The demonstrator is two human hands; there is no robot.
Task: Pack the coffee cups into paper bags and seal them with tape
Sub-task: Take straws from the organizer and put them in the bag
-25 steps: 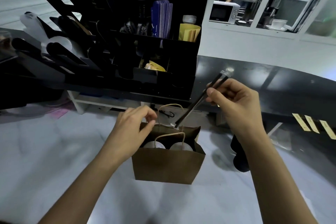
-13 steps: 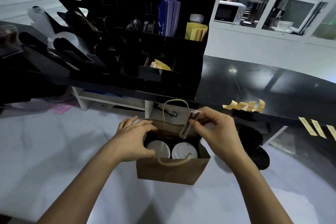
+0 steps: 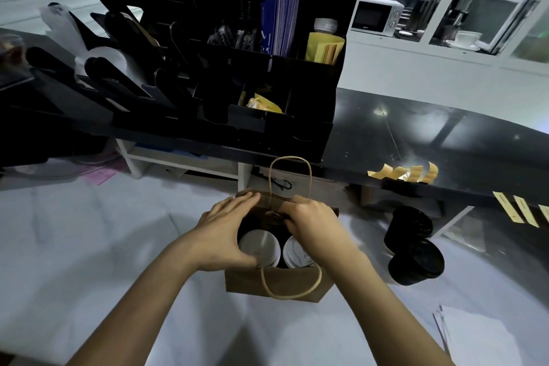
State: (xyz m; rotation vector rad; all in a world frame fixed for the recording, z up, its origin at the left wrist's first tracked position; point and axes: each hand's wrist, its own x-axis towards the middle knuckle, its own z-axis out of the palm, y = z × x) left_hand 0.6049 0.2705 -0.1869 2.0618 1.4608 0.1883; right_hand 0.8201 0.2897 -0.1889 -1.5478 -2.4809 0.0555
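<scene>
You have one paper bag (image 3: 276, 282) standing on the white bench (image 3: 89, 246) with two white-lidded coffee cups (image 3: 260, 244) side by side inside, and two black lidded cups (image 3: 416, 258) to its right. Your left hand (image 3: 221, 232) grips the bag's left rim, fingers curled over the far edge. Your right hand (image 3: 312, 226) pinches the far rim above the right cup.

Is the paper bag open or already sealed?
Open. The paper bag's mouth gapes, showing two white cup lids inside; both hands are at its top, and no tape crosses it.
</scene>
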